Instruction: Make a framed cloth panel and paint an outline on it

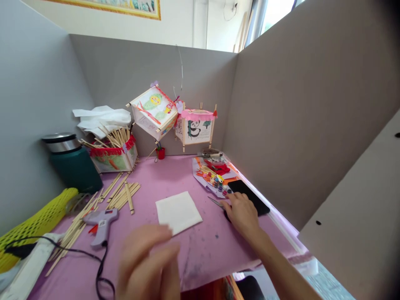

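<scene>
The right hand (243,211) reaches over the scissors (216,202) on the pink tabletop (200,246), beside the black phone (250,196) — I cannot tell whether its fingers grip or only touch them. The left hand (148,260), blurred, seems loosely curled with fingers apart — just in front of the white folded cloth (178,211).

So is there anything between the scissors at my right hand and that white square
Nothing visible stands between the scissors at your right hand and the white square; just the pink table covering shows there. Your left hand, blurred, overlaps the square's near left edge here.
</scene>
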`<action>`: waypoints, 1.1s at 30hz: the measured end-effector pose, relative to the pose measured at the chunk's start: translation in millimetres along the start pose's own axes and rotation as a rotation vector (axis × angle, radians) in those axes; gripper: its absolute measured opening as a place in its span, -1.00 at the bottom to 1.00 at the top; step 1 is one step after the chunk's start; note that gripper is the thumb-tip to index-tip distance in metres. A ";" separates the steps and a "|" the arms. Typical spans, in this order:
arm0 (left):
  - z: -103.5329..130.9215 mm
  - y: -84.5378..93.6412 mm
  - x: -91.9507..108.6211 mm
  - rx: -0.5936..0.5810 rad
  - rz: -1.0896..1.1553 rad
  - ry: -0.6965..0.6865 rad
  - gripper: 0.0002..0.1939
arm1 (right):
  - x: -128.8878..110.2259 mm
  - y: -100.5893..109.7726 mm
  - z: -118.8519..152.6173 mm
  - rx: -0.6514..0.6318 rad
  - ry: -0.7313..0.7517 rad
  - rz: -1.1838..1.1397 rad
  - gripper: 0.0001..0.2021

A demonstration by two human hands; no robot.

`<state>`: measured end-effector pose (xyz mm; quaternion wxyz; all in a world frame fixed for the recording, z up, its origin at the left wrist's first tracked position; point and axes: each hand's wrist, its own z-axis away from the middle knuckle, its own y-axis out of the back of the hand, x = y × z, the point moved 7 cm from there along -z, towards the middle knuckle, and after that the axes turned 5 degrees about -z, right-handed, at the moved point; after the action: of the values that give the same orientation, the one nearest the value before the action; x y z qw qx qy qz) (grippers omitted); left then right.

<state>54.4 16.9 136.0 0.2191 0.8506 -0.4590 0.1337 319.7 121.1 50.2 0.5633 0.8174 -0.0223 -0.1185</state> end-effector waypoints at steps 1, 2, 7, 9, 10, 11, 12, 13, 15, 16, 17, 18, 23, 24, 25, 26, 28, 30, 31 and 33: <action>-12.7 -15.1 -5.3 -0.089 0.064 0.016 -0.86 | 2.2 -1.0 -9.3 -0.040 -0.003 -0.018 -0.70; -22.2 -38.3 -17.9 -0.294 0.148 0.127 -0.87 | 3.8 -2.6 -19.2 -0.075 -0.005 -0.028 -0.71; -40.0 -100.8 -91.5 -0.831 0.086 0.478 -0.75 | 7.5 -23.7 -61.0 -0.180 -0.059 0.004 -0.67; -46.5 -109.1 -116.1 -0.874 -0.006 0.470 -0.73 | 7.7 -35.1 -70.1 -0.196 -0.070 -0.006 -0.66; -49.4 -112.7 -125.7 -0.894 -0.061 0.443 -0.72 | 8.4 -40.4 -73.2 -0.206 -0.076 -0.015 -0.66; -52.0 -116.5 -133.5 -0.918 -0.115 0.410 -0.70 | 9.5 -45.0 -75.6 -0.217 -0.082 -0.028 -0.67; -54.4 -120.5 -139.6 -0.940 -0.163 0.375 -0.70 | 10.8 -48.6 -77.4 -0.227 -0.087 -0.045 -0.68; -56.3 -124.5 -144.0 -0.963 -0.201 0.345 -0.69 | 12.1 -51.1 -78.9 -0.238 -0.090 -0.064 -0.70; -59.0 -132.5 -148.7 -1.012 -0.247 0.301 -0.70 | 13.3 -53.1 -81.1 -0.261 -0.079 -0.110 -0.73; -59.7 -135.8 -149.1 -1.039 -0.259 0.285 -0.70 | 13.2 -52.6 -81.8 -0.271 -0.067 -0.136 -0.76; -59.9 -138.6 -148.2 -1.076 -0.273 0.266 -0.70 | 12.7 -50.9 -82.3 -0.277 -0.053 -0.161 -0.78; -59.6 -140.5 -146.2 -1.119 -0.286 0.244 -0.71 | 11.8 -48.4 -82.7 -0.281 -0.038 -0.181 -0.80; -56.7 -137.0 -131.4 -1.345 -0.323 0.120 -0.73 | 0.9 -26.6 -85.7 -0.284 -0.047 -0.447 -0.84; -56.1 -135.5 -131.5 -1.373 -0.338 0.106 -0.74 | -4.9 -20.8 -87.8 -0.273 -0.047 -0.521 -0.84; -55.6 -134.4 -134.0 -1.392 -0.362 0.099 -0.74 | -13.7 -14.7 -90.7 -0.258 -0.022 -0.586 -0.84; -55.4 -133.8 -138.9 -1.397 -0.396 0.100 -0.75 | -25.2 -8.1 -94.5 -0.228 0.028 -0.634 -0.85; -55.8 -133.9 -155.2 -1.368 -0.492 0.124 -0.75 | -53.5 4.2 -103.1 -0.127 0.176 -0.675 -0.86; -57.8 -134.3 -176.3 -1.297 -0.608 0.168 -0.73 | -82.6 8.9 -110.7 0.004 0.318 -0.618 -0.85; -59.1 -134.3 -186.9 -1.255 -0.664 0.193 -0.71 | -96.7 5.8 -113.6 0.049 0.384 -0.569 -0.83; -61.5 -134.1 -206.0 -1.178 -0.754 0.244 -0.71 | -120.9 -13.4 -117.5 0.037 0.491 -0.434 -0.79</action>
<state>53.5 260.9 67.5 0.7238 0.6706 -0.1014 -0.1275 226.7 254.1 97.8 0.4986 0.8173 0.2866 -0.0347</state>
